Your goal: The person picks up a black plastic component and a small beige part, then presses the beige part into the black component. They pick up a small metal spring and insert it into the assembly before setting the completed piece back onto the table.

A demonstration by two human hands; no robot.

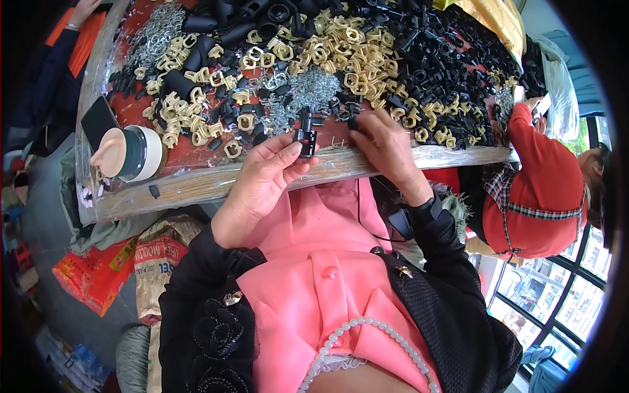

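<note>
One black part (306, 143) pinched in the left fingers (298, 171); right fingers (368, 133) curled, their grasp unclear.

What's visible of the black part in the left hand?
The black part looks like hard plastic: a narrower upper section above a wider, slightly shiny body. Finer details are too small to tell. The left hand pinches it, narrow end away from the wearer, near the table's near edge.
</note>
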